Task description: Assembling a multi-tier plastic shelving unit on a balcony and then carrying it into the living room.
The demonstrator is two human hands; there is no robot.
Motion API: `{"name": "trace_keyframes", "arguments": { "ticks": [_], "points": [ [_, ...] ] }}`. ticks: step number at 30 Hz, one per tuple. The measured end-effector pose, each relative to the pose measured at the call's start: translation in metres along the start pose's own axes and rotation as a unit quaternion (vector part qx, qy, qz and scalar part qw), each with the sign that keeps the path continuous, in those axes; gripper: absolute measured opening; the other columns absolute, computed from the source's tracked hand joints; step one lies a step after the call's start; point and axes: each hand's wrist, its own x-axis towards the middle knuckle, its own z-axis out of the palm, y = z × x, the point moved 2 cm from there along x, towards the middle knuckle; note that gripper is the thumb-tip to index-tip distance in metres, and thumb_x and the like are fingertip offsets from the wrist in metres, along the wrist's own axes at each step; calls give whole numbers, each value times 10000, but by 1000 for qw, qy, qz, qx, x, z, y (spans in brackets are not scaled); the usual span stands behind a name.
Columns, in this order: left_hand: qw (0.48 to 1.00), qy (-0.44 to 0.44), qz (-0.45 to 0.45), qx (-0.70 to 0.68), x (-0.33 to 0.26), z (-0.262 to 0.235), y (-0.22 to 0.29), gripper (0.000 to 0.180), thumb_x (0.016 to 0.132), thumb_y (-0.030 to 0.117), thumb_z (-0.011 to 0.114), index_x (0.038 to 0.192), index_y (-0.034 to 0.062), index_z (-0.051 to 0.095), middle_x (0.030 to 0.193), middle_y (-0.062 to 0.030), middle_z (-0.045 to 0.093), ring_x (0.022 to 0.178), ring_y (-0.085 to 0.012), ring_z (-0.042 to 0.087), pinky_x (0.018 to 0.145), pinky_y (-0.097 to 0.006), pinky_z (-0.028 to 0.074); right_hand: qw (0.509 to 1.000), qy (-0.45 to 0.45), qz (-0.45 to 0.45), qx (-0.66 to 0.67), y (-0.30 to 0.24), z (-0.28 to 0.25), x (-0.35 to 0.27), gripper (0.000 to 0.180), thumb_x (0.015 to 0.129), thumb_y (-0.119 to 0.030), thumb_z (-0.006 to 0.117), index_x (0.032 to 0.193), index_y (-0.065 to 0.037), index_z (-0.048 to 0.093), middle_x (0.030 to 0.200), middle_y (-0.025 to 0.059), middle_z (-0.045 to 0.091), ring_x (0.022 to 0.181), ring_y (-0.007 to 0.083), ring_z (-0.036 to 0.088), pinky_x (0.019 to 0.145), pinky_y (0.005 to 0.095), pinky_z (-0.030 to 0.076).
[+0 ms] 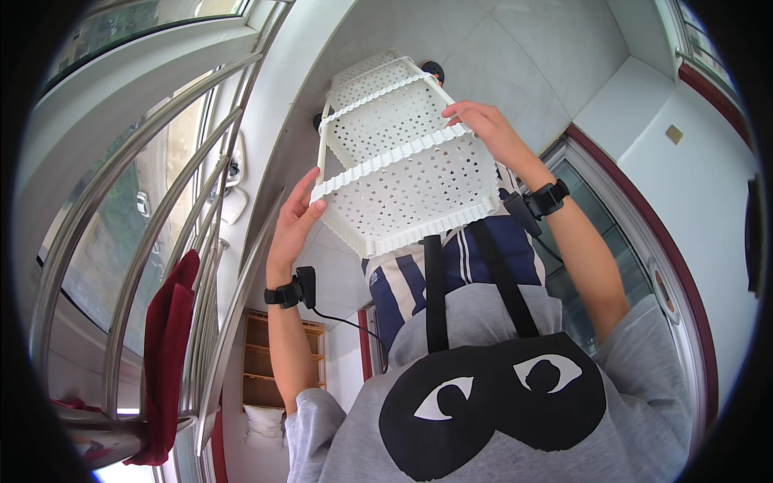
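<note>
In front of my body is a white plastic tiered rolling cart [411,187], its trays pierced with small star-shaped holes and edged with wavy rims. The cart stretches away from me, with its nearest tray close to my waist. My left hand [299,216] grips the left corner of this tray, thumb on the near side and fingers around the outside. At the opposite corner, my right hand [485,133] holds the rim, its fingers curled over the edge. A dark caster [433,71] shows at the cart's far end.
On the left, metal railings [133,193] run along a window, with a dark red cloth [171,354] draped over them. A glass sliding door [612,217] stands to the right. Behind on the left is a wooden shelf [270,362]. Grey tiles [515,68] cover the floor.
</note>
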Motion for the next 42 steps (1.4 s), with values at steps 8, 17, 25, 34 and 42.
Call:
{"name": "trace_keyframes", "arguments": {
  "ticks": [8, 17, 25, 34, 42],
  "points": [
    [999, -21, -29, 25, 6, -11, -12, 761, 949, 384, 575, 1511, 82, 160, 1281, -124, 567, 1079, -157, 564, 955, -280, 412, 992, 27, 92, 86, -11, 3, -1, 529, 857, -281, 504, 1312, -13, 509, 1108, 95, 609, 1086, 168, 525, 966, 282, 370],
    [981, 50, -181, 51, 122, -47, -50, 833, 923, 450, 556, 1512, 42, 130, 1487, -158, 335, 1313, -273, 422, 1063, -365, 365, 974, 23, 206, 90, -10, 2, 12, 577, 793, -249, 572, 1294, 33, 518, 1039, 78, 628, 1015, 171, 566, 921, 266, 398],
    [975, -78, -181, -99, 212, -82, -94, 522, 988, 369, 429, 1343, -14, 435, 1336, -102, 522, 1192, -177, 490, 1048, -317, 358, 977, -28, 180, 108, -4, -1, 15, 570, 790, -207, 531, 1300, 46, 500, 860, 37, 632, 811, 101, 574, 766, 232, 432],
    [955, -27, -260, -137, 241, -83, -108, 338, 994, 282, 474, 1136, 2, 600, 1045, -40, 651, 926, -123, 604, 843, -282, 505, 978, -20, 169, 119, -9, 2, 11, 600, 828, -161, 486, 1382, 58, 408, 847, 40, 637, 810, 105, 588, 782, 243, 452],
    [941, -25, -258, -218, 229, -73, -131, 294, 996, 318, 505, 1053, 48, 607, 969, -7, 633, 862, -100, 584, 804, -265, 514, 975, -39, 169, 140, -5, 3, 5, 602, 869, -139, 477, 1404, 96, 334, 852, 51, 641, 827, 112, 605, 804, 244, 467]
  ]
}}
